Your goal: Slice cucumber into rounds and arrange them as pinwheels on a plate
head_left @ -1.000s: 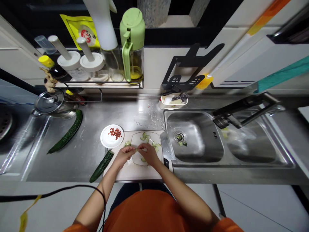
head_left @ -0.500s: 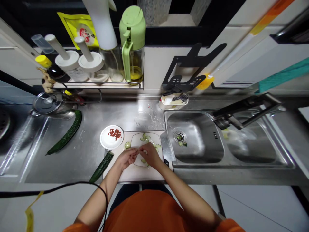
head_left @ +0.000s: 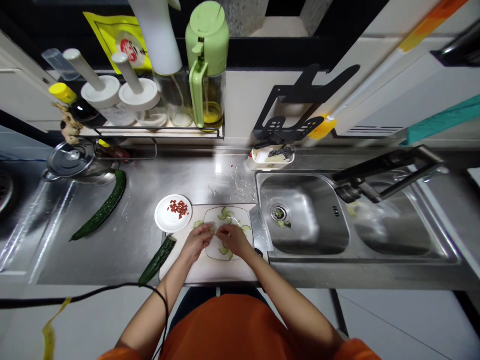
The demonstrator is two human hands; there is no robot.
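My left hand (head_left: 198, 241) and my right hand (head_left: 234, 239) meet over a squarish white plate (head_left: 213, 253) with a thin dark line round it. Both are closed in a pinch on a small, pale green cucumber slice (head_left: 214, 231), mostly covered by the fingers. Fanned cucumber slices (head_left: 226, 214) lie on the plate in several groups. More sliced cucumber (head_left: 198, 224) sits on the cutting board (head_left: 210, 272), partly behind my left hand. The kitchen knife (head_left: 261, 231) rests at the board's right edge. A cut cucumber (head_left: 158, 260) leans by its left edge.
A round white dish (head_left: 162, 221) with small red pieces (head_left: 179, 208) stands left of the plate. Farther left lie a long cucumber (head_left: 105, 212) and a lidded pot (head_left: 73, 162). The sink (head_left: 303, 215) is on the right, under a faucet (head_left: 386, 172). A cable (head_left: 112, 286) crosses my left arm.
My hands have drawn slightly apart at the fingertips, and the left fingers have lifted a little toward the slices on the board. The view has shifted slightly.
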